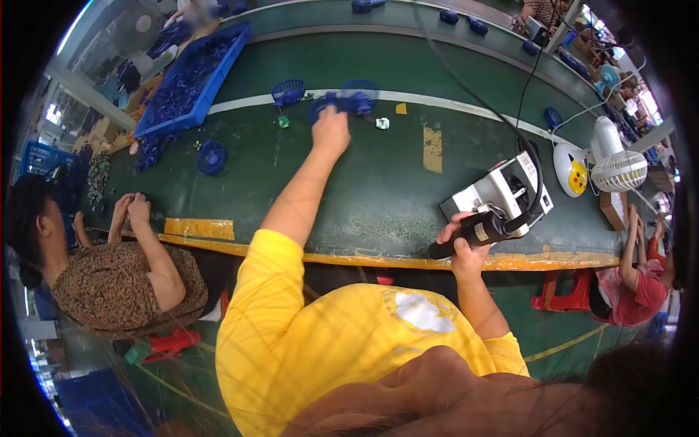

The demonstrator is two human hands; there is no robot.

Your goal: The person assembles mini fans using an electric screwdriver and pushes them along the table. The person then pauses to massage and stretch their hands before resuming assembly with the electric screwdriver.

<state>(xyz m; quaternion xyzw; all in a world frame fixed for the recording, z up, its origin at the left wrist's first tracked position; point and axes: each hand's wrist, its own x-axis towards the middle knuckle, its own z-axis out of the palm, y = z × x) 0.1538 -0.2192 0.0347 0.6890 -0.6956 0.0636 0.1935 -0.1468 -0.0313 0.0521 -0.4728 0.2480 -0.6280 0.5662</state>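
Observation:
My left hand (pixel 331 133) reaches forward over the green work surface, its fingers closed on a blue plastic fan housing (pixel 325 104) smeared by motion. Right beside that lies another blue fan piece (pixel 362 100), with a small white part (pixel 382 123) below it. A blue fan with a grille (pixel 288 92) sits to the left, a small green part (pixel 283 122) under it. Near the front edge my right hand (pixel 466 246) is wrapped round a black electric screwdriver (pixel 477 234). The screwdriver's front end is by a white box-shaped machine (pixel 466 200), which partly hides behind it.
A blue tray (pixel 193 116) heaped with blue parts stands at the left, near a round blue grille (pixel 212 157). A white fan (pixel 617 169) and a white Pikachu-marked case (pixel 570 171) stand right. A co-worker (pixel 127 291) sits at left. A black cable (pixel 473 95) hangs overhead.

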